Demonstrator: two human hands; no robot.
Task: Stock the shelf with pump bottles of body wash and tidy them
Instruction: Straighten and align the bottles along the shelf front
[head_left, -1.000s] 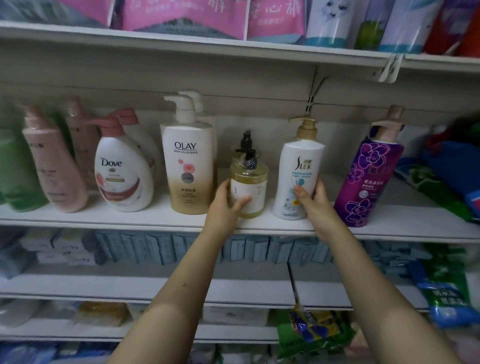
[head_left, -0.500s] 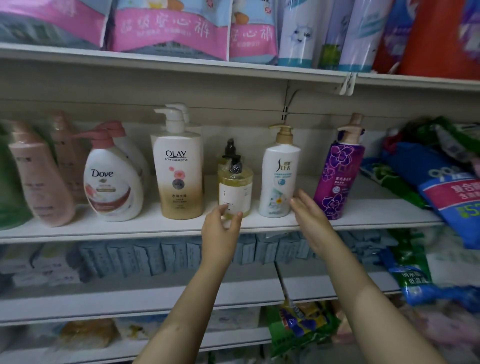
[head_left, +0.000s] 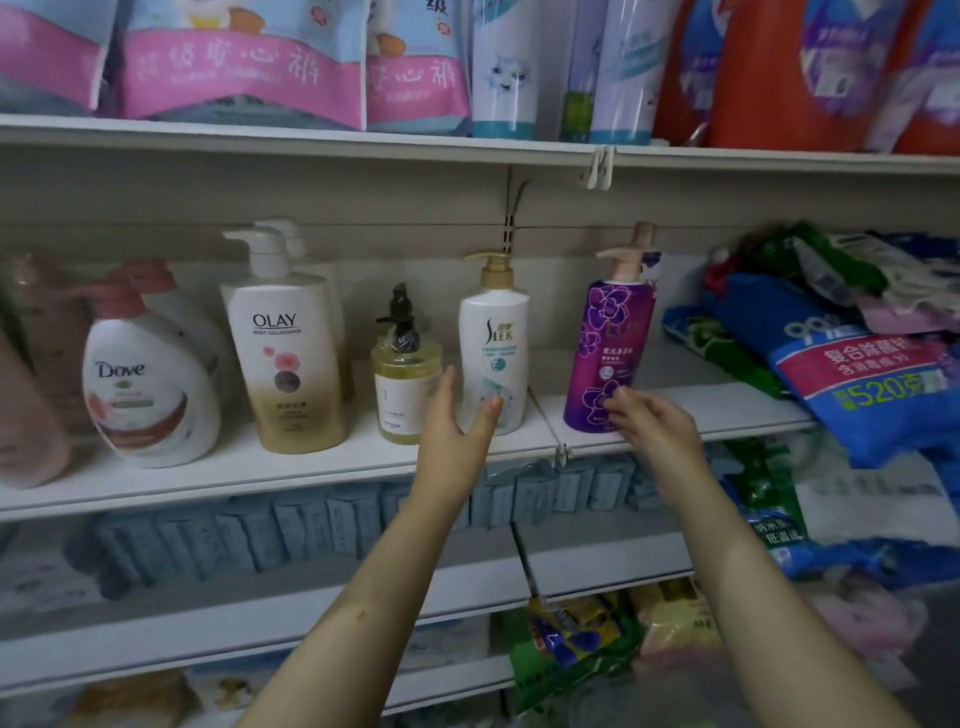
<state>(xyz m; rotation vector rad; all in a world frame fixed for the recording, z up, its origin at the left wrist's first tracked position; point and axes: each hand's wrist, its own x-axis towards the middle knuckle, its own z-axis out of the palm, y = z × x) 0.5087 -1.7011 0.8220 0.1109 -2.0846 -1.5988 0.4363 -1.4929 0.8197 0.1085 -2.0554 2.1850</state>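
I'm looking at the middle shelf (head_left: 260, 475), with a row of pump bottles standing upright along it. From the left there's a pink bottle (head_left: 26, 415) cut off by the frame edge, then the Dove bottle (head_left: 150, 384) and the tall Olay bottle (head_left: 291, 364) with a second white pump showing behind it. Next comes the small amber bottle (head_left: 405, 387) with its black pump, then the white Slek bottle (head_left: 493, 338), and a gap further right, the purple Lux bottle (head_left: 615, 332).

My left hand (head_left: 452, 426) is up in front of the space between the amber bottle and the Slek bottle. Its fingers (head_left: 445, 387) are straight and together, thumb spread wide, tip overlapping the Slek bottle's lower front. I can't tell if it touches, and it holds nothing.

My right hand (head_left: 657, 431) is at the foot of the purple Lux bottle, its fingers (head_left: 621, 397) loosely bent, tips over the lower label. They aren't wrapped round it, and the blur hides any contact.

Blue detergent bags (head_left: 857, 374) are heaped at the right end of the shelf. Pink packs (head_left: 234, 73) line the shelf above, and grey-blue boxes (head_left: 311, 525) fill the one below.
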